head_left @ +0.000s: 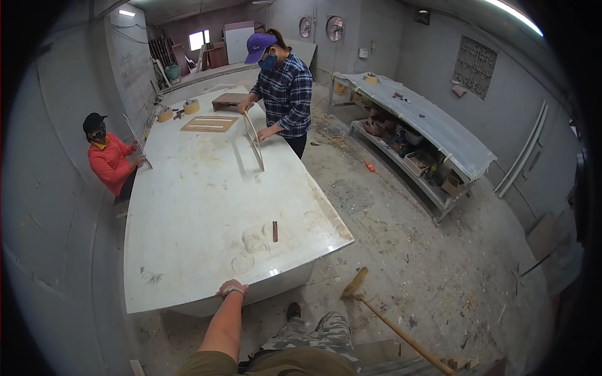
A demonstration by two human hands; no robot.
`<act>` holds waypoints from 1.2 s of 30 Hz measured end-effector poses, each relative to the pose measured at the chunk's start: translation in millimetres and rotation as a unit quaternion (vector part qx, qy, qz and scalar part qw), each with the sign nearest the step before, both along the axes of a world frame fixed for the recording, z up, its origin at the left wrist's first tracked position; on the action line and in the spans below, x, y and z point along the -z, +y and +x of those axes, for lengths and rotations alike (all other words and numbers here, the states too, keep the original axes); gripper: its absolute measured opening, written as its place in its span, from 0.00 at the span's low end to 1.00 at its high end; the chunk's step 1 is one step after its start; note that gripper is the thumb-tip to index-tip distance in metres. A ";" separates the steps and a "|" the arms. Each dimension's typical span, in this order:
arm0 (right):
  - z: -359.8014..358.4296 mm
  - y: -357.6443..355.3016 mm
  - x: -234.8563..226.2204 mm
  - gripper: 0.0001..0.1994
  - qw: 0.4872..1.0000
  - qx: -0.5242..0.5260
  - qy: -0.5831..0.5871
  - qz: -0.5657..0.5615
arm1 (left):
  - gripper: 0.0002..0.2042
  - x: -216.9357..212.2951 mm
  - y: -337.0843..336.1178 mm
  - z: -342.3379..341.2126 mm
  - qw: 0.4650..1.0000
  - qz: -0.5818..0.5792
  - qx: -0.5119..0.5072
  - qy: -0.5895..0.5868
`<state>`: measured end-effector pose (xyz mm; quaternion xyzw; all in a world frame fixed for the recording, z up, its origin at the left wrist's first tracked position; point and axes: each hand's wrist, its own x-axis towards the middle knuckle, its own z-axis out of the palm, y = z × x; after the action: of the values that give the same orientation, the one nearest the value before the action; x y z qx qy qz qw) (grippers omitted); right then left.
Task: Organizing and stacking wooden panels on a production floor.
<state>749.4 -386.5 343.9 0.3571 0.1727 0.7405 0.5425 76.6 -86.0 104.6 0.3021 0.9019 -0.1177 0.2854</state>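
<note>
My left hand (pixel 232 289) rests on the near edge of the big white table (pixel 188 207), close to the middle of that edge, with a watch strap showing at the wrist. The fingers curl over the rim and out of sight, so I cannot tell whether they clamp the edge or just lie on it. My right hand is not in the picture at all.

On the top, a little in from the near right corner, lies a small dark stick-like piece (pixel 274 231), well apart from my hand, with faint ring marks in the dust beside it. Further up, along the right edge, a person in a plaid shirt (pixel 285 94) holds a thin curved frame (pixel 254 141) upright on the surface with both hands. At the left edge a person in an orange top (pixel 110 163) steadies a thin slat (pixel 138 141). Near the far end sit a flat wooden frame (pixel 209 124), a dark wooden box (pixel 227 100) and rolls of tape (pixel 191 106).

On the floor by my feet a broom (pixel 389 319) lies across the sawdust, and a long covered workbench (pixel 426 125) stands along the right wall.

As I judge it, I am leaning on or bracing the table, standing by rather than working anything. Any move toward the small piece would call for a long reach along the top.
</note>
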 end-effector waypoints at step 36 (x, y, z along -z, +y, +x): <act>93.9 -1.5 68.0 0.13 -0.002 -0.548 0.473 0.690 | 0.34 36.0 22.7 5.2 0.987 0.019 0.140 0.074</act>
<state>843.3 -388.0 276.0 -0.6287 0.0587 -0.2463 0.7353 81.7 -63.4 68.6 0.4217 0.8714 -0.1612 0.1922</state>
